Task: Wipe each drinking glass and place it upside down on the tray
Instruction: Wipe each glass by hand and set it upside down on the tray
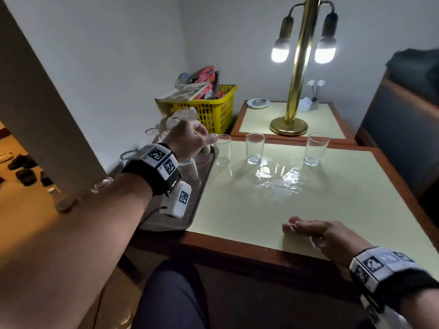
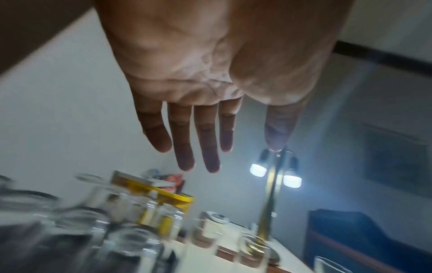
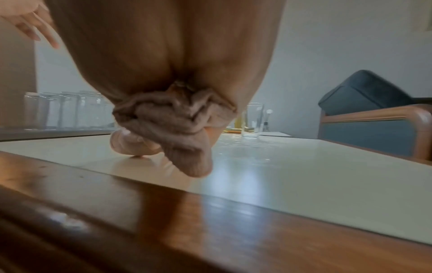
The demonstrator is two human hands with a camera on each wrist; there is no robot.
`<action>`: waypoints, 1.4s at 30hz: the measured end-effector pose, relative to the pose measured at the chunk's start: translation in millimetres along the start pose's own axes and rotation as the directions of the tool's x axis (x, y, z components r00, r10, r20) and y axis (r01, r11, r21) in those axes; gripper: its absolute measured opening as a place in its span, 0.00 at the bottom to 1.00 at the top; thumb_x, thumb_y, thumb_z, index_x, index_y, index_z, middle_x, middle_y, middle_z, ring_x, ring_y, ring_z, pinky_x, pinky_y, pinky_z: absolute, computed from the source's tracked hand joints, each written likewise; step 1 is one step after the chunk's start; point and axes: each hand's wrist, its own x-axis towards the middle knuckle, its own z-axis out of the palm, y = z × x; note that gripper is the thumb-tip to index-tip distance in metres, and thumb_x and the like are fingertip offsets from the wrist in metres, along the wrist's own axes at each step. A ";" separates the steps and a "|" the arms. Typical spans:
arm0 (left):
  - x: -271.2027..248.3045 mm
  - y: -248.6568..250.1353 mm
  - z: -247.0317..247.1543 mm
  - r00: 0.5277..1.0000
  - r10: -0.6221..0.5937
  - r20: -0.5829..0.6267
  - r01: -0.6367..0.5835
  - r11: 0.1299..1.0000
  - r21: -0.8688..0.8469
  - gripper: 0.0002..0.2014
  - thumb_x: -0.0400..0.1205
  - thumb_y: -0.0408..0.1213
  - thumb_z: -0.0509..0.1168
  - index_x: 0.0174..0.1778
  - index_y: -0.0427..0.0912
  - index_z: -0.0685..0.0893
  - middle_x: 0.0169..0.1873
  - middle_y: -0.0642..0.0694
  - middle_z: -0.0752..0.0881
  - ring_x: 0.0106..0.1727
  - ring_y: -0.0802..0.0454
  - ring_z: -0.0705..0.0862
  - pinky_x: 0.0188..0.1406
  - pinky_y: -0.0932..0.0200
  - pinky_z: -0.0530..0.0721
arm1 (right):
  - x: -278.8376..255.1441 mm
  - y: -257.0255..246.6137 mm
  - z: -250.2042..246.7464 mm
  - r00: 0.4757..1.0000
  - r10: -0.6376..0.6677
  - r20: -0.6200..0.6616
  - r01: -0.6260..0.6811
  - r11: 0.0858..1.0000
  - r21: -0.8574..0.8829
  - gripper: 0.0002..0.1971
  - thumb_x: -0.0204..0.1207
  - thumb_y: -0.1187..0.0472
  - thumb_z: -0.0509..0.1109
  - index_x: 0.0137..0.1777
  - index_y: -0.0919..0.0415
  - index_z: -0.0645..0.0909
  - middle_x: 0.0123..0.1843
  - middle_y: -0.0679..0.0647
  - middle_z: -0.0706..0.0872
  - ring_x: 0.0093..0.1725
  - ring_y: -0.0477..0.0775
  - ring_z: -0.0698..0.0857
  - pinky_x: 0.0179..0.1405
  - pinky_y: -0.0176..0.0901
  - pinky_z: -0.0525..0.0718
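Note:
Three clear drinking glasses stand upright along the far edge of the table: one [image 1: 222,149] beside the tray, one [image 1: 254,148] in the middle, one [image 1: 316,148] to the right. Several glasses [image 1: 190,173] stand upside down on the dark tray [image 1: 166,224] at the left. My left hand [image 1: 209,138] hovers above the tray's far right corner, close to the nearest upright glass. Its fingers [image 2: 210,147] are straight and empty. My right hand [image 1: 297,226] sits low at the table's near edge. It grips a bunched beige cloth [image 3: 173,120] in the palm, hidden in the head view.
A puddle of water [image 1: 275,181] lies on the pale tabletop [image 1: 332,210] in front of the upright glasses. Behind is a second table with a brass lamp [image 1: 288,124] and an ashtray [image 1: 258,103]. A yellow basket [image 1: 209,110] stands behind the tray, and an armchair [image 1: 403,129] at the right.

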 end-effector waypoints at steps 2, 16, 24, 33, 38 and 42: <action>8.2 25.4 36.3 0.996 0.052 0.069 -0.050 0.998 -0.033 0.17 0.80 0.55 0.74 0.48 0.43 0.86 0.43 0.46 0.90 0.48 0.45 0.88 0.53 0.50 0.86 | -7.7 18.4 -22.4 0.998 0.016 -0.060 -0.011 0.997 0.074 0.26 0.79 0.88 0.59 0.67 0.65 0.85 0.66 0.48 0.88 0.56 0.16 0.80 0.65 0.08 0.60; 61.6 126.0 244.7 0.957 0.201 0.211 -0.204 0.979 -0.008 0.19 0.83 0.53 0.70 0.61 0.42 0.86 0.53 0.44 0.91 0.54 0.45 0.88 0.57 0.50 0.86 | -46.2 113.7 -108.0 0.975 0.039 -0.220 -0.153 0.832 -0.533 0.33 0.85 0.52 0.67 0.88 0.44 0.60 0.89 0.44 0.59 0.88 0.50 0.59 0.88 0.43 0.56; 124.5 141.9 310.5 0.968 -0.084 0.236 0.075 0.996 0.048 0.40 0.77 0.59 0.75 0.77 0.36 0.71 0.70 0.37 0.81 0.70 0.36 0.79 0.53 0.52 0.73 | -53.8 124.3 -96.5 0.947 -0.056 -0.317 -0.105 0.878 -0.467 0.39 0.75 0.33 0.58 0.86 0.45 0.66 0.87 0.49 0.68 0.85 0.55 0.67 0.84 0.42 0.60; 154.0 154.3 346.3 0.968 -0.155 0.199 0.180 0.977 -0.115 0.44 0.72 0.53 0.82 0.78 0.40 0.67 0.72 0.42 0.79 0.70 0.42 0.79 0.61 0.52 0.75 | -56.3 125.9 -94.5 0.919 -0.096 -0.383 -0.108 0.872 -0.478 0.37 0.76 0.37 0.65 0.84 0.49 0.70 0.82 0.57 0.76 0.80 0.61 0.76 0.77 0.59 0.78; 156.5 155.6 349.2 0.976 -0.131 0.172 0.162 0.971 -0.178 0.40 0.73 0.52 0.82 0.75 0.41 0.72 0.69 0.45 0.81 0.68 0.44 0.80 0.66 0.50 0.79 | -54.7 129.4 -92.8 0.905 -0.114 -0.410 -0.117 0.860 -0.497 0.36 0.75 0.38 0.66 0.83 0.49 0.71 0.81 0.57 0.77 0.80 0.61 0.76 0.77 0.58 0.79; 146.8 151.9 320.8 0.982 -0.122 0.147 0.168 0.918 -0.360 0.42 0.66 0.57 0.84 0.71 0.44 0.76 0.62 0.47 0.86 0.62 0.46 0.85 0.65 0.49 0.83 | -53.7 129.7 -93.5 0.909 -0.090 -0.407 -0.130 0.867 -0.481 0.38 0.75 0.37 0.65 0.85 0.48 0.70 0.83 0.54 0.75 0.82 0.58 0.74 0.78 0.58 0.78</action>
